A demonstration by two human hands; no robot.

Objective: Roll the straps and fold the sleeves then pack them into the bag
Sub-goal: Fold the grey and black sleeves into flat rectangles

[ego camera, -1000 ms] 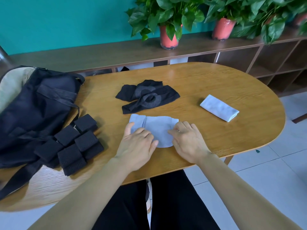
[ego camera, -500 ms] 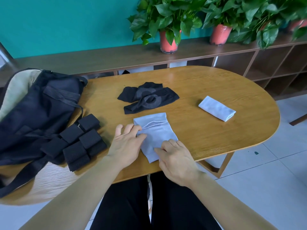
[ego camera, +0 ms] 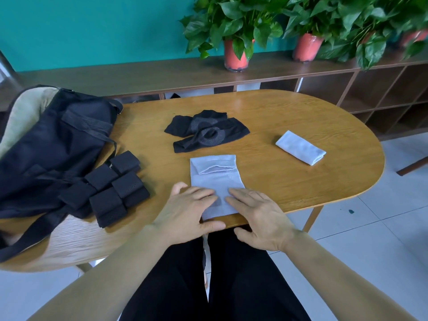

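A light blue sleeve lies lengthwise at the table's near edge, its far end folded over. My left hand and my right hand lie flat with straight fingers on its near end, thumbs at the table edge. A second light blue sleeve sits folded to the right. Two black sleeves lie crossed and unfolded beyond it. Several rolled black straps are clustered at the left, next to the black bag.
The oval wooden table ends just under my hands. The bag leans on a beige chair back. A dark wooden shelf with red potted plants runs behind the table.
The blue sleeve was turned from lying sideways to lengthwise, and both hands slid back to its near end, now flat on it.
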